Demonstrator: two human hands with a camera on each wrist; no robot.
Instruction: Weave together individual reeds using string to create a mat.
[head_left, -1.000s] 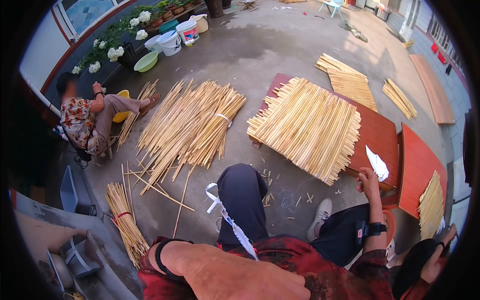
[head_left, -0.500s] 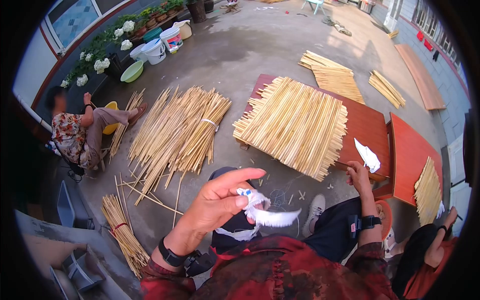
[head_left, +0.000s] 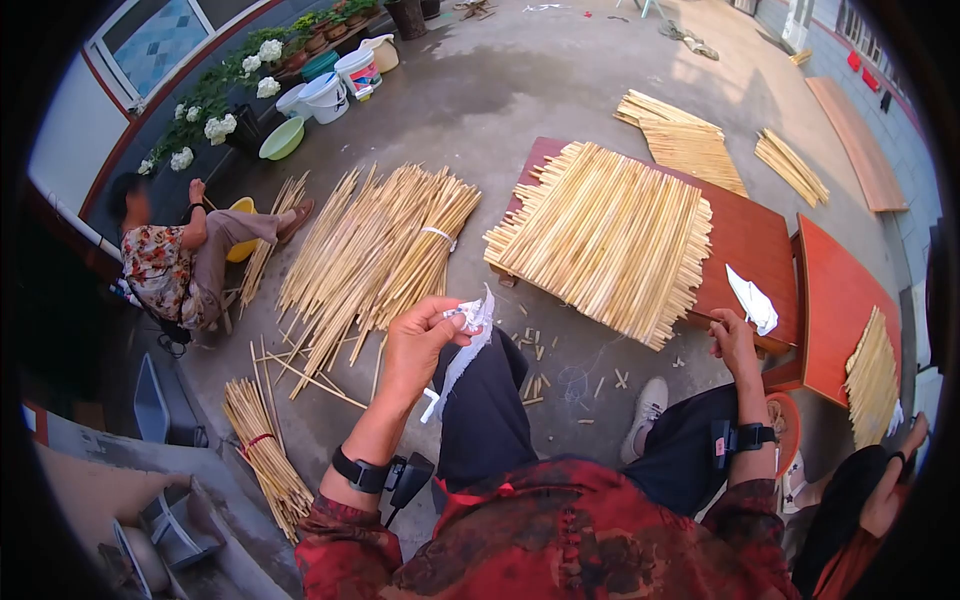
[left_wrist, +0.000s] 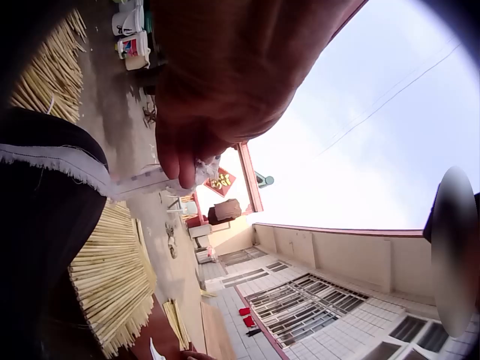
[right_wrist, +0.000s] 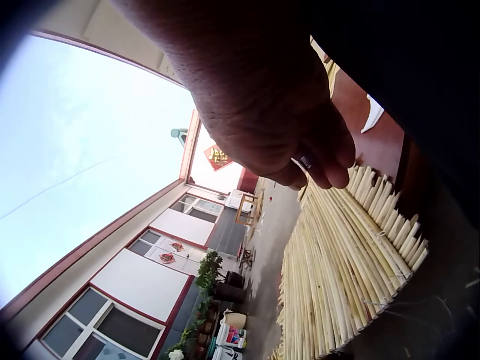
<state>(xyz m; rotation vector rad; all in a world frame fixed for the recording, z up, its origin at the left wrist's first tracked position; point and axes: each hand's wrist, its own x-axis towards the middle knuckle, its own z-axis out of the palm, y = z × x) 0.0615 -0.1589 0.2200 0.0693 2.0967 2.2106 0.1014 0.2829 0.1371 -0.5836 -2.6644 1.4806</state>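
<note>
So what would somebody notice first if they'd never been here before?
Probably the broad layer of pale sticks on the low red-brown table, with a big pile of sticks left of it in the head view. Near the middle of that view, the left hand pinches a bright white strip. White flowers also stand out at the upper left.

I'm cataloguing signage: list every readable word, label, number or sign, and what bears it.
Nothing reads clearly.
Red diamond sign: gold characters, too blurred.
Bucket: coloured label, too small.
Pinkish tag at the right wrist: too small.
White strip in the left hand: faint marks, unreadable.
</note>
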